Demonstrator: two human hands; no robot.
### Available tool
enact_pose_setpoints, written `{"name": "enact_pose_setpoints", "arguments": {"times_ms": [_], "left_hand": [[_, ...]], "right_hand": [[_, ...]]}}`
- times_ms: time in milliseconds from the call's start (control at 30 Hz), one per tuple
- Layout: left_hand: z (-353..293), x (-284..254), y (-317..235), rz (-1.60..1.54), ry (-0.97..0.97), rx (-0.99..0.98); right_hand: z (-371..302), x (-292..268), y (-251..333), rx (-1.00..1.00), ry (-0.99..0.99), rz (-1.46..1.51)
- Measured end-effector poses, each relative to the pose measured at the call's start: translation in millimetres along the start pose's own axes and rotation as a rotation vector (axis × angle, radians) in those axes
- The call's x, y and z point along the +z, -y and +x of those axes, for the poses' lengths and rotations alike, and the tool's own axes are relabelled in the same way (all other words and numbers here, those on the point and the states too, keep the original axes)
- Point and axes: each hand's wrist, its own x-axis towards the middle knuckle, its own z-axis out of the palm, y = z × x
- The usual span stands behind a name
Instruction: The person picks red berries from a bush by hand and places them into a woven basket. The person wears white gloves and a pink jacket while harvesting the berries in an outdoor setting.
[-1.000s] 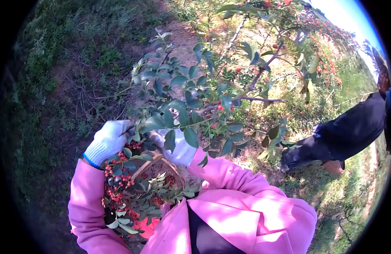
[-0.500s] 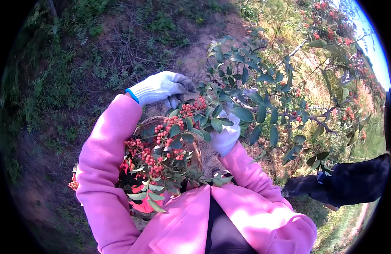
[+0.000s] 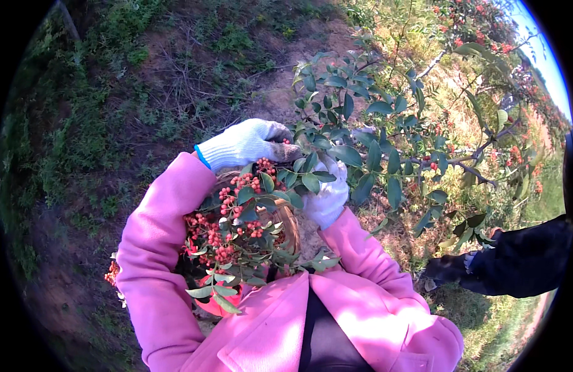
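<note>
My left hand point(image 3: 254, 144), in a white knit glove with blue cuff trim and stained fingertips, is closed at the tip of a leafy branch point(image 3: 345, 155). A few red berries show at its fingers. My right hand point(image 3: 328, 197), also gloved in white, is bent round the same branch. Leaves cover most of its fingers, so its grip is partly hidden. Below and between my hands, a wicker basket point(image 3: 289, 224) rests against my front. Clusters of small red berries point(image 3: 221, 245) with green leaves heap over it.
Thorny-looking branches point(image 3: 479, 152) reach in from the right, with more red-berried bushes point(image 3: 479, 31) behind. At the right edge is another person's dark-clothed leg point(image 3: 516, 260). Weeds and dry twigs point(image 3: 181, 80) cover the slope on the left.
My left hand has moved slightly right and down, and its fingers have closed at the branch tip near the berries. My right hand stays at the branch.
</note>
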Motion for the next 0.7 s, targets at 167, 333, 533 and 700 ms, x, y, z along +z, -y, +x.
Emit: {"name": "enact_pose_setpoints", "arguments": {"times_ms": [167, 333, 533, 700], "left_hand": [[-11.4, 4.4, -6.6, -0.005, 0.005, -0.017], [-0.3, 14.6, 3.0, 0.088, -0.111, 0.009], [5.7, 22.7, 30.0, 0.166, -0.207, -0.086], [3.4, 7.4, 104.3, 0.335, -0.27, -0.458]], "right_hand": [[6.3, -4.2, 3.5, -0.062, -0.019, -0.022], [3.4, 2.9, 9.2, 0.317, -0.01, 0.482], [-2.6, -2.4, 1.6, 0.008, 0.059, 0.047], [-3.5, -7.3, 2.8, -0.039, 0.02, -0.066]]}}
